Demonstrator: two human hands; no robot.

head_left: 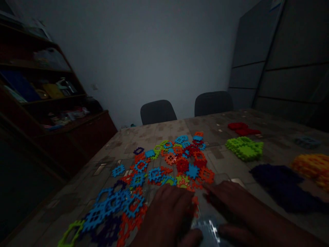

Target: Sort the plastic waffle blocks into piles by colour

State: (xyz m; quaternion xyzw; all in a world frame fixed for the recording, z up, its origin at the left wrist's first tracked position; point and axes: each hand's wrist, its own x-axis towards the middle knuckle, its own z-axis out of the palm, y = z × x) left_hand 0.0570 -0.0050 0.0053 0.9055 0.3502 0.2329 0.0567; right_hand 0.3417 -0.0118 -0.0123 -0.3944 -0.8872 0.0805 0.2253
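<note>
A mottled, stone-patterned table [77, 192] is carrying a loose spread of mixed plastic lattice tiles [177, 161] across its middle. To the right of that spread, separate patches are lying well apart: red tiles [243, 128], lime-green tiles [244, 148], navy tiles [280, 185], orange tiles [312, 166], and what looks like a dim blue tile [307, 141].

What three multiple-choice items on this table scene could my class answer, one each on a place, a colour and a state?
1. Where is the green heap?
A) on the shelf
B) on the table, right of the mixed pile
C) under the table
2. What colour is the heap beyond it?
A) yellow
B) purple
C) red
3. How do the two chairs stand?
A) upright
B) tipped over
C) on the table

1: B, it lies on the tabletop beside the pile.
2: C, its pieces show red.
3: A, both backs rise upright beyond the table.
</note>
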